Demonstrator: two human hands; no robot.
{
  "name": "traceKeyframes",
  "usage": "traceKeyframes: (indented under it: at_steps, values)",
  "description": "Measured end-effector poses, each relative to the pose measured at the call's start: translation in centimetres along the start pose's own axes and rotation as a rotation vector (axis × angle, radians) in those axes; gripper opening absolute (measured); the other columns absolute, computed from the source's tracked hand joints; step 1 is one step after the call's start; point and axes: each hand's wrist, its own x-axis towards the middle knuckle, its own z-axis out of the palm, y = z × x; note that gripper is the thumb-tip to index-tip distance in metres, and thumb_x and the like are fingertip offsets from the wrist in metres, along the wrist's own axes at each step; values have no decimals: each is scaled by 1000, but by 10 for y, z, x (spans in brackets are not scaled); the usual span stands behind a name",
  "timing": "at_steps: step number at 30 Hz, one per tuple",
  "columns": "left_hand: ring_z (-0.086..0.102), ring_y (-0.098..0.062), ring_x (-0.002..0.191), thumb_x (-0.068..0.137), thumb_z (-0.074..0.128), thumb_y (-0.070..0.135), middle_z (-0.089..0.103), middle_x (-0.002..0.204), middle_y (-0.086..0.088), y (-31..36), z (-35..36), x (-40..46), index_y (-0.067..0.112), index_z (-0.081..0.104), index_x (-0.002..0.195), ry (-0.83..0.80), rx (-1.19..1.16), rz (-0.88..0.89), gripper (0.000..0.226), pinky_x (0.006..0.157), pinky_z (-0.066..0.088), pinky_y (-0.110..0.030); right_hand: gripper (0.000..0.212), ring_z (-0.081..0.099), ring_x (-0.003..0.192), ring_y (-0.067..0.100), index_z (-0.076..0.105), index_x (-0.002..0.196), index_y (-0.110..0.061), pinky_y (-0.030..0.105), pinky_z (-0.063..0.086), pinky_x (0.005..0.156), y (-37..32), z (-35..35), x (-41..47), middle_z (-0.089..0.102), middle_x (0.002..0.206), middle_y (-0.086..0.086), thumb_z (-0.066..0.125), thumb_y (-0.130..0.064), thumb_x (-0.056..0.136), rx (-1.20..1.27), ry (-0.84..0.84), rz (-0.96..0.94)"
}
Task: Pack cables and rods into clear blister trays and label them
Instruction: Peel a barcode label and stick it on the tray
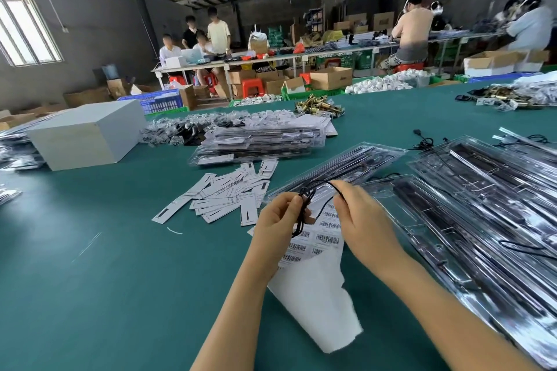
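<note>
A thin black cable [319,184] loops between both hands above the green table. My left hand [278,220] pinches the bundled part of it, and my right hand [360,214] pinches the other end of the loop. Beneath the hands lies a sheet of barcode labels [327,239] with its white backing paper [316,304] peeled down. An open clear blister tray [340,164] sits just beyond the hands. More clear trays holding dark rods [482,208] spread out to the right.
White paper insert cards [223,193] are scattered left of the hands. A stack of closed packed trays [259,141] lies behind them, with a white box [87,132] further left. A loose black cable [423,141] lies at the right. Other people work at distant tables.
</note>
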Motion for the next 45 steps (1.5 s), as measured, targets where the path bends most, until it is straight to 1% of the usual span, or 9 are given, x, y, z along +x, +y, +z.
traceKeyframes:
  at_steps: [5,10,16,20,24,28,30,36,45]
  values:
    - [51,2,59,100,49,23,62,63,18,1,8,-1,24,69,85,75,73,25,24,58,40,-8,23,62,85,14,67,114,-9,28,48,80,2,-2,2,69,95,-2,51,-14,97,155,143,56]
    - [47,2,60,101,44,15,57,59,18,2,12,-2,1,66,85,48,94,33,30,58,37,-8,19,52,54,2,68,101,-17,24,47,57,6,4,4,59,67,-8,49,-17,98,434,73,277]
    - [62,-1,75,96,56,12,72,81,10,7,12,-5,33,73,87,28,1,18,28,70,47,-11,18,51,57,6,65,91,-20,22,43,58,6,6,2,60,66,-4,49,-18,98,380,84,250]
    - [67,-4,79,93,60,11,75,86,5,8,15,-4,28,73,95,87,-83,-27,21,71,50,-14,16,59,67,19,67,93,-10,30,47,63,2,8,-2,65,70,3,51,-15,97,250,98,154]
    - [70,-19,81,91,63,10,74,82,-2,11,17,-6,28,77,83,92,-116,-28,24,75,56,-25,20,50,56,12,65,88,-7,25,39,56,3,10,-4,58,62,1,50,-14,97,187,99,53]
    - [70,-26,81,89,64,10,71,74,-1,9,24,-6,21,77,85,145,-114,-52,18,72,53,-28,21,48,63,22,60,86,-5,37,38,59,6,20,-8,53,68,-1,47,-16,98,39,62,-33]
    - [68,-24,75,89,65,11,67,66,0,7,26,-5,16,77,85,174,-127,-87,14,68,52,-27,18,43,62,19,56,87,-13,31,32,57,6,25,-10,43,66,-11,44,-19,99,-17,46,-66]
    - [69,-23,73,90,63,13,61,65,-7,2,26,-5,16,77,81,202,-155,-153,17,72,53,-34,45,57,90,24,37,145,-21,30,41,65,8,37,-10,56,112,-1,36,-20,100,-142,-94,-34]
    - [46,-9,51,97,53,20,58,54,2,-1,31,-5,2,63,69,219,239,-93,35,55,38,-21,65,54,88,24,11,152,-17,29,33,63,8,41,-8,48,125,0,39,-28,95,-377,-242,-33]
